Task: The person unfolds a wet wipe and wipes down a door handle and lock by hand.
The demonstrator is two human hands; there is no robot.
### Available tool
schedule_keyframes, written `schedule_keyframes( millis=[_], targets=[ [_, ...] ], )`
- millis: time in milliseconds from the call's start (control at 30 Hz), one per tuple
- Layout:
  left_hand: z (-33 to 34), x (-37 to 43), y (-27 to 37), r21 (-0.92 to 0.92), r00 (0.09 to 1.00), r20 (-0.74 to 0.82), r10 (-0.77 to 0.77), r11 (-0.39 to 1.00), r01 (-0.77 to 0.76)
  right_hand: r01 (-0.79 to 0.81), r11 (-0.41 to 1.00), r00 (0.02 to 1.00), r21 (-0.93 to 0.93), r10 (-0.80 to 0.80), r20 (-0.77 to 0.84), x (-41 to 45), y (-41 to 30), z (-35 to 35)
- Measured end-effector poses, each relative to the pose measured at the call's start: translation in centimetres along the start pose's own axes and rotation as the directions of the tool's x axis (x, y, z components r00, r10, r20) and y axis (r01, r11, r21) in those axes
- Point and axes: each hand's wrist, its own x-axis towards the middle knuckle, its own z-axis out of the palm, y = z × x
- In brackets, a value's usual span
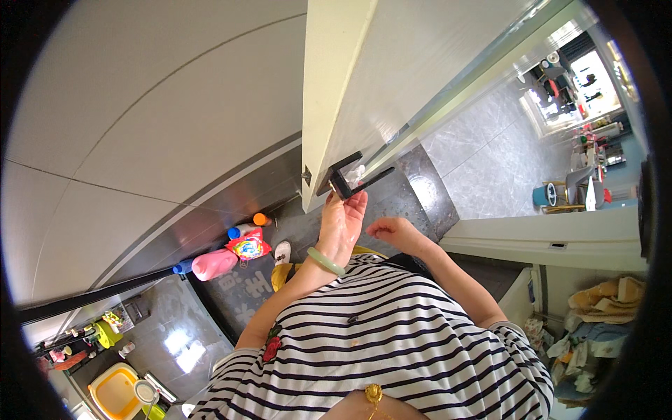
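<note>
My left hand (342, 223), with a pale green bangle (325, 262) on its wrist, reaches palm up to the black lever handle (342, 181) of a white door (362, 94). Its fingers go behind the handle. A crumpled white tissue or cloth (356, 174) shows in the handle's gap at my fingertips, pressed close to the metal. The handle partly hides the grip. My right hand (396, 233) hangs in the air to the right of the left one. Its fingers are loosely curled and nothing shows in them.
By the left wall stand a pink bottle (214, 264), a red detergent bag (249, 245) and bottles with blue and orange caps. A wet-floored room with a yellow-white basin (116, 391) lies lower left. Right are a doorway, a blue bin (544, 195) and a cabinet of folded textiles (593, 336).
</note>
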Motion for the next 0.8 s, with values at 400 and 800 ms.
schedule_keyframes(
  millis=[400, 800],
  targets=[
    [-4.2, -1.6, 2.0, 0.544, 0.953, -0.177, -0.246, 0.783, 0.303, 0.079, 0.975, 0.942, 0.206, -0.006, -0.336, 1.3, -1.6, 1.0],
    [-2.8, -3.8, 9.5, 0.659, 0.785, -0.340, -0.518, 0.464, 0.592, 0.291, 0.939, 0.806, 0.181, -0.139, -0.576, 4.7, -2.5, 9.5]
  ],
)
